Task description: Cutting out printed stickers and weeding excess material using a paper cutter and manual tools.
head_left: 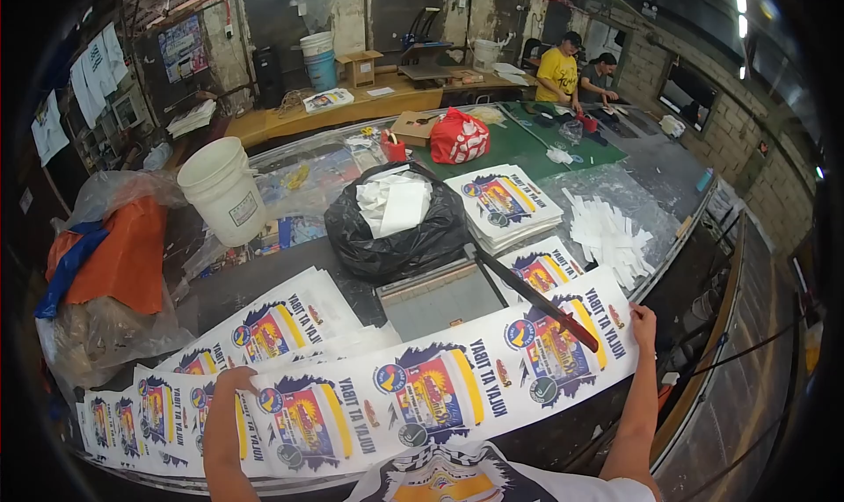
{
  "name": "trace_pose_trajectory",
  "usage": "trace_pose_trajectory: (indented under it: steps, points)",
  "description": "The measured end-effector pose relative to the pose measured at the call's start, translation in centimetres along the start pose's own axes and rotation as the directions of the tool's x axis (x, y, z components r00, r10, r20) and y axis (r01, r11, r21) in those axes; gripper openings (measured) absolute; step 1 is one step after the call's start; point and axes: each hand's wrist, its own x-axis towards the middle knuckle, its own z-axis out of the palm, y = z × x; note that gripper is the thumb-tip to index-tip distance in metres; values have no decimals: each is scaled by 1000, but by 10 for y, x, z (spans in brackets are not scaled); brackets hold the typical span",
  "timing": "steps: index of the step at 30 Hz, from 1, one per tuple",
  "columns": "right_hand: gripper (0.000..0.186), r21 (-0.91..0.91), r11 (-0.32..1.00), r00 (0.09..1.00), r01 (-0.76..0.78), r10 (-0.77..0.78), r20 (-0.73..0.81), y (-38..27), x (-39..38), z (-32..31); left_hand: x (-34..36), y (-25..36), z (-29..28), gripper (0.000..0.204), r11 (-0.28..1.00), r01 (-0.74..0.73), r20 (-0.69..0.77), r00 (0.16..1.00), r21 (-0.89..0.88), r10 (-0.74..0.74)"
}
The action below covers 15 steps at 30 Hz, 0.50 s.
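Observation:
I hold a long printed white sheet (453, 388), with colourful repeated graphics, across the front of the table. My left hand (237, 381) grips its upper edge left of the middle; my right hand (641, 320) grips its right end. The sheet lies across a paper cutter (426, 295), whose long black-and-red blade arm (527, 293) slants down over it. Other printed sheets (299, 317) lie behind and to the left, and a neat stack (514, 234) sits beyond the cutter. A black bag (369, 247) stuffed with white offcuts is behind the cutter, near a pile of loose white strips (607, 238).
A white bucket (220, 190) and orange sheeting (114, 256) are at left. A red bag (457, 137) sits near a green mat (585, 150). Two co-workers (556, 77) stand at the far right end. The table's right edge (677, 238) borders a lower area with metal bars.

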Motion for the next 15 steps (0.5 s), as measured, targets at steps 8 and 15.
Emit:
trace_pose_trajectory:
  steps: [8,15]
  points:
    - [30,-118,993,999,-29,31,20,-4,-1,0,19,-62,9,66,990,136,134,981,40,-140]
    - [31,-79,995,997,-67,69,34,-5,6,-1,-16,-133,37,55,997,64,44,997,-31,-62]
